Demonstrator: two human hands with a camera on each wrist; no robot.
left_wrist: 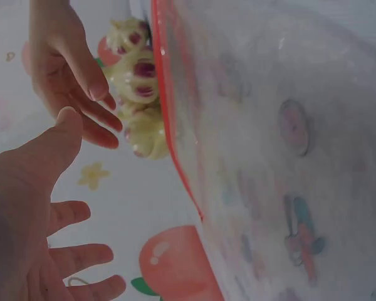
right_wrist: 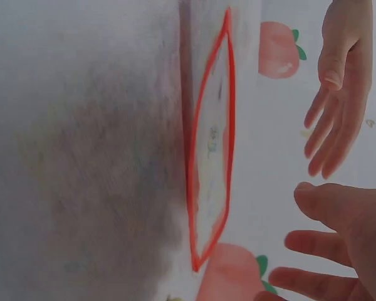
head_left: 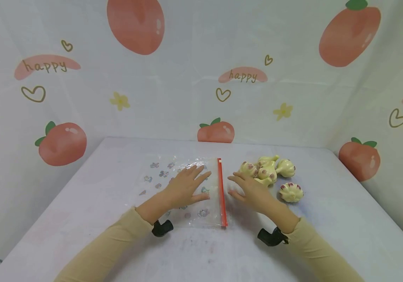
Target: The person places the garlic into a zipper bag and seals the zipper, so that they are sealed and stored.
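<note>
A clear zip bag printed with small cartoon figures lies on the table, its red zip edge toward the right. In the right wrist view its red-rimmed mouth gapes apart. My left hand hovers above the bag with fingers spread and holds nothing. To the right of the zip, my right hand is held up with its fingers extended, also holding nothing. Several garlic bulbs, cream with purple marks, are clustered just beyond the right hand, which partly hides them. One bulb sits apart, nearer me.
The white table meets a pale cloth backdrop printed with peaches, hearts and flowers at the back and sides. A black wrist-camera mount sits under the left wrist, another under the right.
</note>
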